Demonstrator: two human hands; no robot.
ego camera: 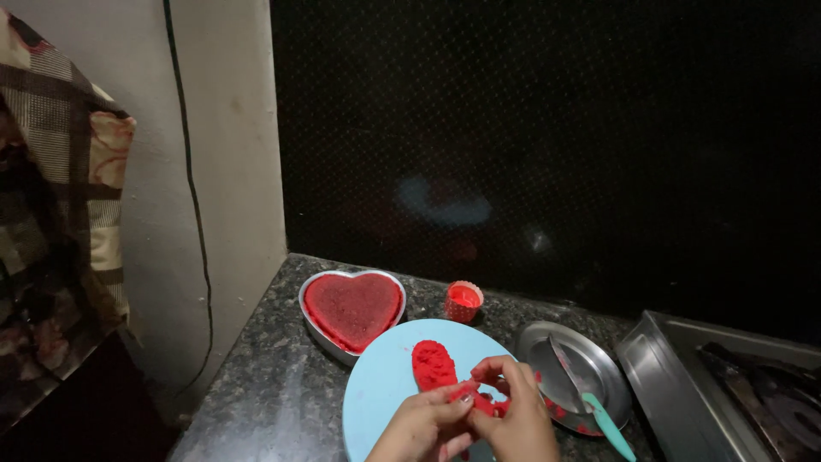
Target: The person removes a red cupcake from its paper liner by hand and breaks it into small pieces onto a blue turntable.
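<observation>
My left hand [425, 424] and my right hand [510, 409] meet low in the head view, over a round light-blue board [380, 385]. Both pinch small pieces of red cake [481, 399] between the fingers. A larger oval slab of red cake [433, 363] lies on the board just beyond my left fingertips. Further back left sits a heart-shaped metal tin [352, 308] filled with red cake. A small red paper cupcake case [463, 301] stands behind the board.
A steel plate [575, 370] to the right holds a knife with a teal handle [609, 426]. A steel tray [723, 389] lies at the far right. The dark speckled counter [274, 385] meets a pale wall with a hanging cable on the left; a dark window is behind.
</observation>
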